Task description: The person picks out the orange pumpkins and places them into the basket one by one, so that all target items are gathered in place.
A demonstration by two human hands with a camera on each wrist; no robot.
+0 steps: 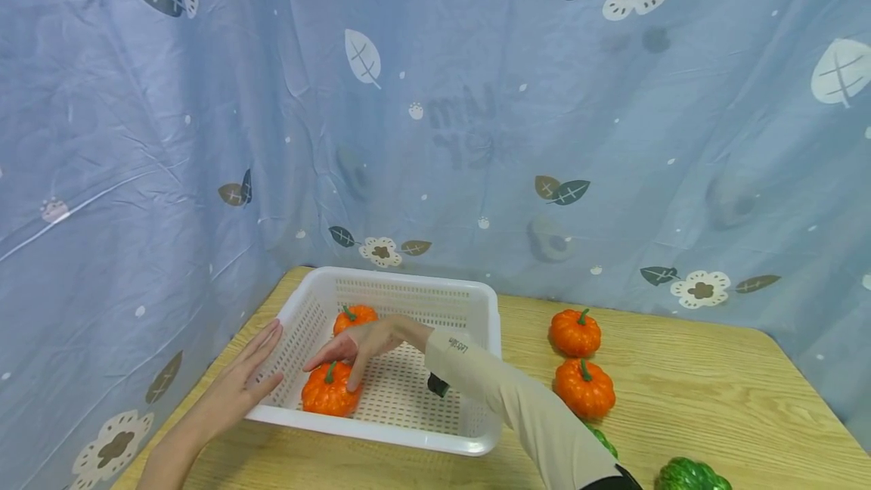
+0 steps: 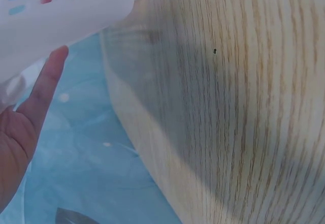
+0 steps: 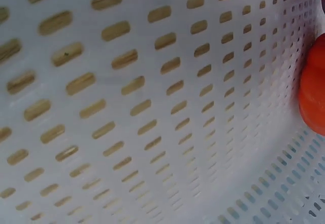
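Note:
A white plastic basket (image 1: 408, 441) stands on the table with two small orange pumpkins inside. My right hand (image 1: 370, 342) reaches into it and holds the nearer pumpkin (image 1: 327, 393) from above, thumb on its right side and fingers across its far left side. Behind that hand lies the other pumpkin (image 1: 355, 316), partly covered. At the basket's left side, my left hand (image 1: 234, 388) touches the wall with fingers stretched out. In the left wrist view one finger lies against the basket's outer side (image 2: 66, 21). The right wrist view catches a pumpkin (image 3: 313, 89) at its right edge.
To the right of the basket, two more orange pumpkins (image 1: 574, 333) sit on the wooden table (image 1: 680, 369). Nearer, a green vegetable-like item (image 1: 690, 475) shows at the bottom edge, with another green piece (image 1: 604, 441) partly behind the right sleeve. A blue patterned curtain (image 1: 442, 134) surrounds the table.

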